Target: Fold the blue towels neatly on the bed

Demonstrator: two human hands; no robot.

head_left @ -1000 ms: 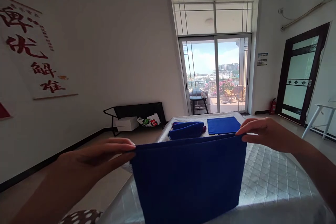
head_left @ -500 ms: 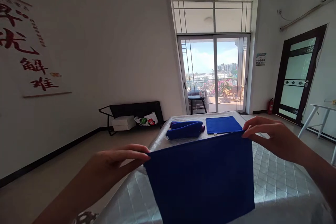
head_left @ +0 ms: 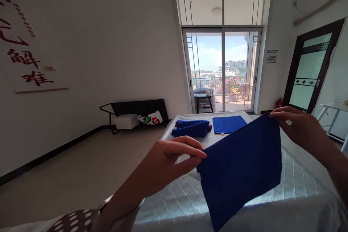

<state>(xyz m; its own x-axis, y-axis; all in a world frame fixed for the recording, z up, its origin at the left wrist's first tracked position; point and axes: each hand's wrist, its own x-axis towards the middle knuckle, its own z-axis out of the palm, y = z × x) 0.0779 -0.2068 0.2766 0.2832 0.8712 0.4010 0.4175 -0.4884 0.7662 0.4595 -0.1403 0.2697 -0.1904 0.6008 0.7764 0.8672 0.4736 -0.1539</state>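
Observation:
A blue cloth [head_left: 241, 166] hangs between my two hands, its top edge slanting up to the right. My left hand [head_left: 179, 154] pinches the upper left corner between thumb and fingers. Higher up, my right hand [head_left: 296, 125] pinches the upper right corner. The cloth's lower left corner dangles over the table, which has a silvery quilted cover [head_left: 174, 195]. Beyond it, a flat folded blue cloth [head_left: 228, 124] lies at the far end of the table. Left of that sits a bundle of rolled or folded blue cloth [head_left: 191, 129] with some purple showing.
Against the left wall stands a black rack [head_left: 136, 108] with a white box [head_left: 126, 121] and a printed bag [head_left: 152, 117]. A sliding glass door [head_left: 206, 61] is ahead. At right are a dark-framed door [head_left: 312, 65] and a white table [head_left: 335, 106].
Both hands have moved right with the cloth, the left hand further, so they are closer together. My right hand has risen and the cloth now slants more steeply.

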